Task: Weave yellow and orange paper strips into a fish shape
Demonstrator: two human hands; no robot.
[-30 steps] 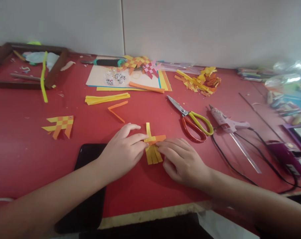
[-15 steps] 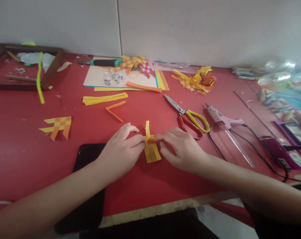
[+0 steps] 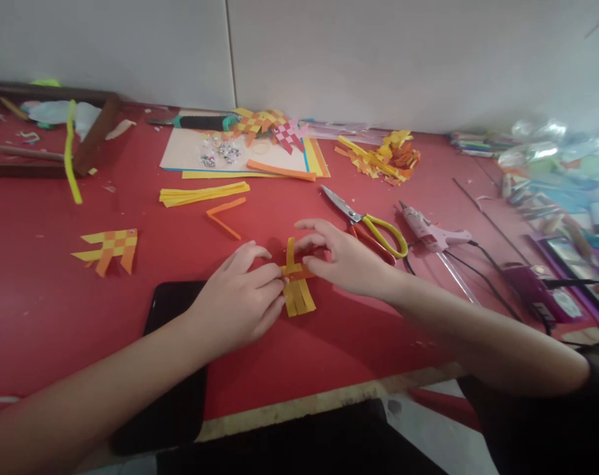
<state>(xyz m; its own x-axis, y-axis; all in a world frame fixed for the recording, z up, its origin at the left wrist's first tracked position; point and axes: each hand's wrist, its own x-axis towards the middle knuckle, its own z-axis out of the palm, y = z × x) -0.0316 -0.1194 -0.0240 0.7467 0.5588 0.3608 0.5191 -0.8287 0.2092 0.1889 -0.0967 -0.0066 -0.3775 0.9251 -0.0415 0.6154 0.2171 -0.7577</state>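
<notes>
Yellow paper strips (image 3: pixel 299 297) are crossed by an orange strip (image 3: pixel 302 274) in a small woven piece on the red table. My left hand (image 3: pixel 247 287) pinches the left end of this piece between thumb and fingers. Over its right side is my right hand (image 3: pixel 336 254), fingers apart and curved, close to the one yellow strip (image 3: pixel 290 251) that points away from me. Whether a right fingertip touches that strip I cannot tell. Left of the hands lies a finished-looking woven paper fish (image 3: pixel 112 245) in yellow and orange.
Scissors (image 3: pixel 363 224) and a pink glue gun (image 3: pixel 433 231) with a cable lie to the right. Yellow strips (image 3: pixel 203 193), a folded orange strip (image 3: pixel 225 214) and paper scraps (image 3: pixel 388 158) are farther back. A black phone-like slab (image 3: pixel 175 369) sits under my left forearm.
My right hand has let go of the orange strip's right end and moved up and away, its fingers opening near the upright yellow strip. My left hand keeps its hold. The view has shifted slightly.
</notes>
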